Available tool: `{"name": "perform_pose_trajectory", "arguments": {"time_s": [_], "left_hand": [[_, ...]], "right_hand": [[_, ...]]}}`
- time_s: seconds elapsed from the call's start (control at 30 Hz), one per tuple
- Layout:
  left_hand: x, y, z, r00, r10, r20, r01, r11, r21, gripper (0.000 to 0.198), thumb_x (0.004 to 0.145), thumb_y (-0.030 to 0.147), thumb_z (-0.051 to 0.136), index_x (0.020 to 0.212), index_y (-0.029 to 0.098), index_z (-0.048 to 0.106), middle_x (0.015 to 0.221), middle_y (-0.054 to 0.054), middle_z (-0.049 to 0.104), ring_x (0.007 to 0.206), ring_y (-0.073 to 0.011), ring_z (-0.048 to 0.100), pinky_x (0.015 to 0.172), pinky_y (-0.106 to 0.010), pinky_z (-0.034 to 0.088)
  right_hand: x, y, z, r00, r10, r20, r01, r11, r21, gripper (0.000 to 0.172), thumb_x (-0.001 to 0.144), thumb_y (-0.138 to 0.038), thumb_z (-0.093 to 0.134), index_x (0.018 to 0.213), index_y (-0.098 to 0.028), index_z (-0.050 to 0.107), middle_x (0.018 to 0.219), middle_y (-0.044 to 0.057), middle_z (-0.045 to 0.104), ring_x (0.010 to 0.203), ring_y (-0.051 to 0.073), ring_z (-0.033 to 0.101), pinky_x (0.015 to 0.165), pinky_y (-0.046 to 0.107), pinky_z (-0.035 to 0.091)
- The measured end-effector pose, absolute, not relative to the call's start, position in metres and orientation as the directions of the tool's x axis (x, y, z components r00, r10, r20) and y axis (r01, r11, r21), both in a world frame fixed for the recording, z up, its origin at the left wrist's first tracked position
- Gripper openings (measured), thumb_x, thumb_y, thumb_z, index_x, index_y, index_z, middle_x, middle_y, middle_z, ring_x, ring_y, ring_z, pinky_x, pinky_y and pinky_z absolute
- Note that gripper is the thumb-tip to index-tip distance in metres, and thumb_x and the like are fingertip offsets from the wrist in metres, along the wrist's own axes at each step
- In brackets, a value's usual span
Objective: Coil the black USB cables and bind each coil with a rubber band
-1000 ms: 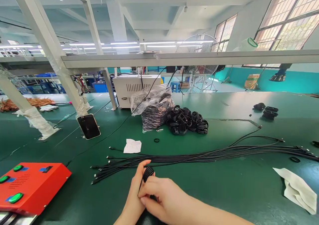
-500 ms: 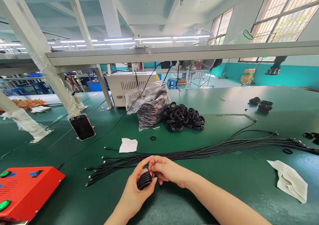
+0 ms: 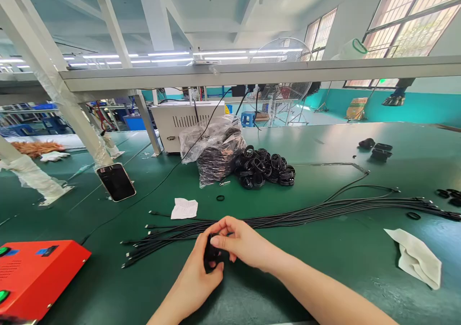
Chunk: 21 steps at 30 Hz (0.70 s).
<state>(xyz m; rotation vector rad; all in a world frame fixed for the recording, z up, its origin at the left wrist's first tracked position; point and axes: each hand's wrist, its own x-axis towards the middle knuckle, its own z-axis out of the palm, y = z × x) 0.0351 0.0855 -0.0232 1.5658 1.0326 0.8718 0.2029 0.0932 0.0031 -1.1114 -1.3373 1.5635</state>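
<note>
My left hand (image 3: 201,267) cups a small coil of black cable (image 3: 211,253) low over the green work mat (image 3: 324,277). My right hand (image 3: 243,241) pinches the same coil from above, and the fingers of both hands hide most of it. Just behind my hands, a long bundle of loose black cables (image 3: 288,222) lies across the mat, its plug ends fanned out to the left. My hands are over its near edge. A heap of coiled black cables (image 3: 262,169) lies farther off.
A clear bag of black cable (image 3: 214,154) and a white metal box (image 3: 183,123) stand at the back. A red box with green buttons (image 3: 36,274) sits at the left, a phone (image 3: 115,182) leans on a post, and cloths (image 3: 416,258) lie to the right.
The coil has gone from resting in my left palm to being pinched between both hands, which now cover most of it. The view has shifted slightly.
</note>
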Motion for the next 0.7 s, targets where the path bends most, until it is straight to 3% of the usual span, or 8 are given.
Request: {"name": "perform_pose_trajectory", "arguments": {"time_s": [0.07,0.13,0.23,0.33,0.4,0.5,0.6,0.7], "left_hand": [[0.032,0.088,-0.018,0.439,0.898,-0.015,-0.062,0.047,0.997,0.056,0.079,0.021,0.063,0.132,0.027,0.049,0.13,-0.008,0.059,0.115,-0.0259,0.058,0.097,-0.039,0.045],[0.028,0.09,-0.013,0.488,0.868,-0.09,-0.243,0.234,0.942,0.044,0.084,0.025,0.061,0.128,0.023,0.055,0.131,-0.009,0.061,0.118,-0.0278,0.058,0.101,-0.042,0.044],[0.022,0.091,-0.007,0.575,0.794,-0.197,-0.314,0.436,0.843,0.033,0.09,0.028,0.056,0.121,0.017,0.063,0.125,-0.012,0.066,0.114,-0.0288,0.062,0.101,-0.042,0.046],[0.016,0.089,-0.006,0.672,0.715,-0.192,-0.315,0.511,0.8,0.034,0.09,0.028,0.059,0.121,0.015,0.064,0.123,-0.015,0.068,0.111,-0.0279,0.065,0.096,-0.036,0.05],[0.013,0.087,-0.008,0.703,0.692,-0.162,-0.32,0.512,0.797,0.034,0.087,0.026,0.064,0.119,0.018,0.066,0.121,-0.013,0.069,0.103,-0.0247,0.069,0.089,-0.031,0.054],[0.014,0.085,-0.01,0.7,0.702,-0.131,-0.332,0.482,0.811,0.044,0.082,0.021,0.07,0.125,0.025,0.061,0.112,-0.008,0.07,0.093,-0.0199,0.071,0.085,-0.03,0.055],[0.019,0.086,-0.011,0.645,0.753,-0.128,-0.328,0.424,0.844,0.065,0.08,0.02,0.072,0.137,0.038,0.045,0.109,-0.004,0.066,0.096,-0.0229,0.07,0.089,-0.039,0.053],[0.023,0.089,-0.014,0.583,0.8,-0.14,-0.29,0.366,0.884,0.066,0.075,0.02,0.076,0.132,0.038,0.048,0.113,-0.004,0.063,0.099,-0.0246,0.069,0.091,-0.04,0.052]], "right_hand": [[0.209,0.098,0.005,-0.328,0.936,-0.127,-0.115,-0.173,-0.978,0.031,0.072,-0.036,0.077,0.093,-0.018,0.062,0.077,-0.002,0.059,0.053,0.005,0.047,0.051,0.02,0.04],[0.219,0.104,0.008,-0.366,0.917,-0.156,-0.225,-0.25,-0.942,0.036,0.069,-0.037,0.08,0.093,-0.017,0.062,0.074,-0.003,0.059,0.05,0.003,0.044,0.054,0.02,0.041],[0.229,0.109,0.012,-0.461,0.87,-0.176,-0.353,-0.362,-0.863,0.041,0.065,-0.035,0.084,0.094,-0.018,0.062,0.073,-0.005,0.059,0.045,0.0,0.034,0.052,0.018,0.038],[0.231,0.108,0.014,-0.53,0.831,-0.165,-0.387,-0.411,-0.826,0.041,0.063,-0.033,0.086,0.092,-0.018,0.061,0.072,-0.006,0.058,0.042,-0.002,0.025,0.047,0.016,0.033],[0.229,0.107,0.015,-0.535,0.829,-0.16,-0.342,-0.386,-0.857,0.038,0.065,-0.036,0.084,0.089,-0.017,0.061,0.074,-0.005,0.06,0.042,-0.001,0.027,0.047,0.017,0.033],[0.226,0.104,0.019,-0.437,0.889,-0.136,-0.186,-0.237,-0.954,0.034,0.071,-0.04,0.078,0.09,-0.017,0.062,0.083,0.0,0.062,0.051,0.004,0.043,0.053,0.021,0.039],[0.225,0.1,0.026,-0.275,0.961,-0.044,0.031,-0.036,-0.999,0.025,0.076,-0.034,0.073,0.093,-0.019,0.063,0.087,0.0,0.06,0.062,0.009,0.048,0.059,0.024,0.042],[0.223,0.094,0.029,-0.252,0.966,0.06,0.257,0.127,-0.958,0.009,0.079,-0.022,0.067,0.088,-0.021,0.067,0.085,-0.001,0.057,0.064,0.01,0.047,0.061,0.025,0.041]]}}
